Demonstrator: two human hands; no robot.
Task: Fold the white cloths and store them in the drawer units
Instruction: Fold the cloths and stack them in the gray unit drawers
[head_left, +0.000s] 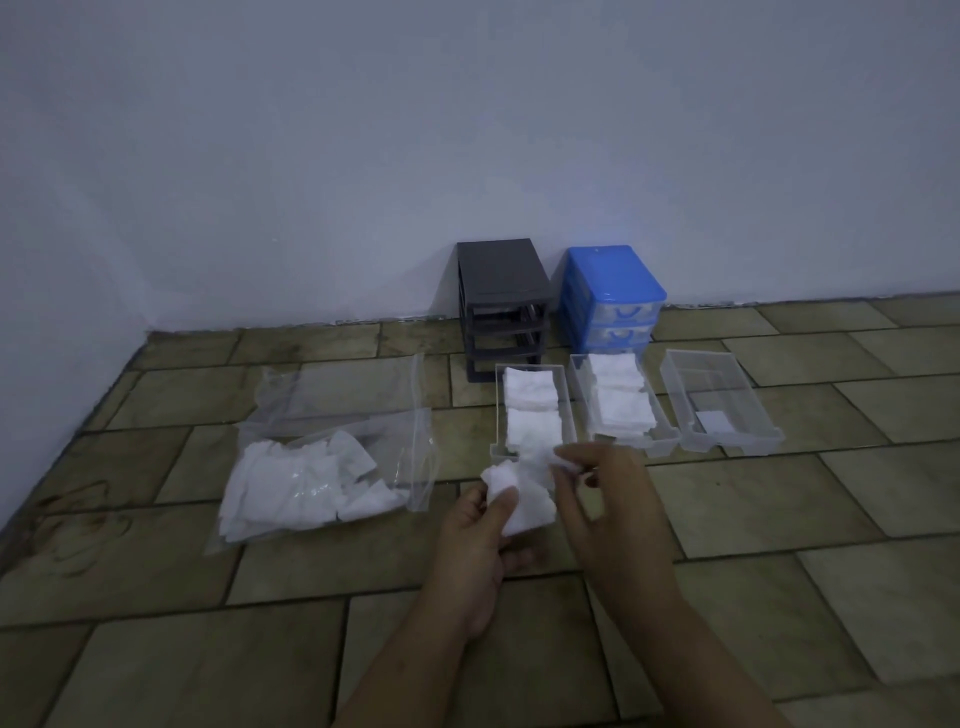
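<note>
A small white cloth (530, 506) is held above the tiled floor between both hands. My left hand (480, 540) pinches its lower left corner with thumb and fingers. My right hand (605, 499) pinches its upper right edge. Just beyond them stands a clear drawer (498, 410) holding folded white cloths (534, 410). A second clear drawer (662, 439) to its right also holds folded cloths (621, 397). A third clear drawer (727, 410) holds only a small flat piece. The grey drawer unit (501, 291) has empty slots; the blue drawer unit (610, 291) keeps two drawers in.
A clear plastic bag (332, 457) with several unfolded white cloths lies on the floor at the left. Both drawer units stand against the white wall (363, 156). The floor (208, 649) is brownish tile.
</note>
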